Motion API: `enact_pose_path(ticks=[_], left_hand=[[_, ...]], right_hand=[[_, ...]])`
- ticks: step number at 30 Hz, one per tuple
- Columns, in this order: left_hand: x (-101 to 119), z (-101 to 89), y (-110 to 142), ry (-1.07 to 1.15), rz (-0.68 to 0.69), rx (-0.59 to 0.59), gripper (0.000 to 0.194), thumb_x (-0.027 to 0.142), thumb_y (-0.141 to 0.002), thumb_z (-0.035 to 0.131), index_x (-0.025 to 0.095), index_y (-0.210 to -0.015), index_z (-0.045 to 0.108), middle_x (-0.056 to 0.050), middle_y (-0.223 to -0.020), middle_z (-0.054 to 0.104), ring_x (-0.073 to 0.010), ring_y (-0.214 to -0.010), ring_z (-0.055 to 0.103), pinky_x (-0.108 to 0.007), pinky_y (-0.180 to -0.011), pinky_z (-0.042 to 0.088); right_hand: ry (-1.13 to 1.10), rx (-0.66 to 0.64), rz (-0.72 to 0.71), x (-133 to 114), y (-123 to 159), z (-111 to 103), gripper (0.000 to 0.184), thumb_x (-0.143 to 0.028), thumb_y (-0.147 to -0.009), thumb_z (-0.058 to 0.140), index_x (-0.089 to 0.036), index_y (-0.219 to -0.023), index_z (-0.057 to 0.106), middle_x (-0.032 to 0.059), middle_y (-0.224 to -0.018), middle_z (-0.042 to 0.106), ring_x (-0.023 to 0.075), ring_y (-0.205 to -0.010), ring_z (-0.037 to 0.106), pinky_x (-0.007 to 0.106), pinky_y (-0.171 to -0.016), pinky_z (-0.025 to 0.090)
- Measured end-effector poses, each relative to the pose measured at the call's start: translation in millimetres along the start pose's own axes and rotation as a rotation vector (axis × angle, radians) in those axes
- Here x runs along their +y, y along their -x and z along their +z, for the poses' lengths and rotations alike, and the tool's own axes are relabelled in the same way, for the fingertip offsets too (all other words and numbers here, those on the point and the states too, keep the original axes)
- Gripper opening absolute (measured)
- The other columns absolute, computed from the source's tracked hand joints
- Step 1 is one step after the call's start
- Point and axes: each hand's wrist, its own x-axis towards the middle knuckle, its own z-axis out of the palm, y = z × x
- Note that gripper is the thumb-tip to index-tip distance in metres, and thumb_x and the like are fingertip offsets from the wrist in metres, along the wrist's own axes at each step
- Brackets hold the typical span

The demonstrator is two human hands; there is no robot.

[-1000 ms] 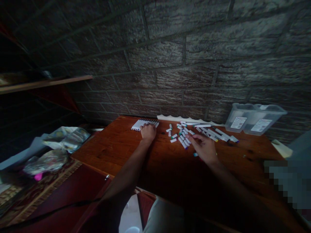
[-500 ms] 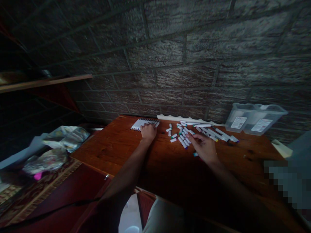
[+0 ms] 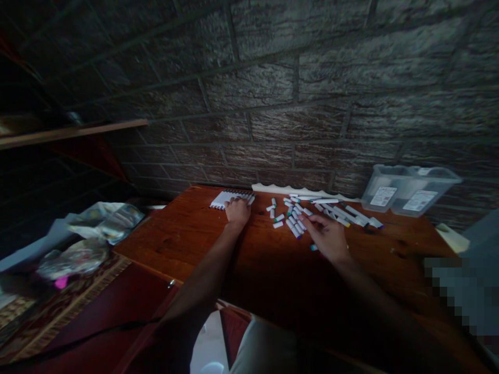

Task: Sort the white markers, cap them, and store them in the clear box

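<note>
My left hand (image 3: 237, 211) rests on a white spiral notebook (image 3: 220, 199) at the back left of the wooden table. Its fingers are closed on a white marker (image 3: 251, 199), whose end shows to the right of them. Further right, my right hand (image 3: 329, 238) is over the near edge of a pile of short white markers or caps (image 3: 293, 226) with coloured ends. Thumb and fingers are bent together there, and what they pinch is too small to make out. A teal-ended piece (image 3: 314, 248) lies beside that hand, partly covered.
Longer white markers (image 3: 343, 214) lie behind my right hand. Two joined clear plastic bins (image 3: 413, 195) stand at the back right by the brick wall (image 3: 273, 130). A wooden shelf (image 3: 74, 133) juts out at left. Plastic bags (image 3: 107, 221) lie left of the table (image 3: 171, 236).
My left hand has shifted very slightly to the left on the notebook, with the marker in it. The right hand and the pile look the same.
</note>
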Motion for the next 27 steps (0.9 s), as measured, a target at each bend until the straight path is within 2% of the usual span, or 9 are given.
enact_pose_path(ticks=[6, 13, 22, 27], left_hand=[[1.2, -1.9, 0.5, 0.015, -0.009, 0.008, 0.031, 0.031, -0.091, 0.046, 0.019, -0.099, 0.073, -0.015, -0.105, 0.069, -0.0329, -0.107, 0.057, -0.045, -0.09, 0.036], [3.9, -3.1, 0.3, 0.018, -0.023, 0.008, 0.033, 0.033, -0.092, 0.045, 0.019, -0.1, 0.073, -0.015, -0.104, 0.069, -0.0318, -0.106, 0.058, -0.044, -0.09, 0.037], [-0.2, -4.5, 0.2, 0.021, -0.022, 0.021, 0.033, 0.037, -0.09, 0.046, 0.022, -0.097, 0.074, -0.013, -0.101, 0.071, -0.0303, -0.102, 0.059, -0.043, -0.088, 0.04], [-4.6, -8.1, 0.6, 0.039, -0.031, -0.003, 0.033, 0.041, -0.089, 0.048, 0.025, -0.102, 0.073, -0.011, -0.104, 0.071, -0.0298, -0.104, 0.06, -0.041, -0.087, 0.041]], right_hand=[[-0.012, 0.008, -0.01, -0.7, -0.5, 0.1, 0.038, -0.055, -0.084, 0.059, -0.022, -0.078, 0.077, 0.0015, -0.072, 0.074, 0.0169, -0.062, 0.066, 0.027, -0.06, 0.049], [-0.009, 0.008, -0.017, 2.6, -0.2, 1.9, 0.037, -0.054, -0.084, 0.059, -0.022, -0.077, 0.077, 0.0017, -0.073, 0.074, 0.0165, -0.062, 0.065, 0.028, -0.062, 0.05], [0.0, -0.003, 0.016, -0.2, 0.0, -0.8, 0.039, -0.054, -0.084, 0.059, -0.02, -0.079, 0.077, 0.001, -0.064, 0.071, 0.015, -0.054, 0.062, 0.026, -0.052, 0.045], [-0.003, -0.001, 0.003, 0.9, -0.2, -0.5, 0.037, -0.053, -0.084, 0.059, -0.021, -0.079, 0.077, 0.0019, -0.073, 0.074, 0.0165, -0.061, 0.065, 0.026, -0.057, 0.047]])
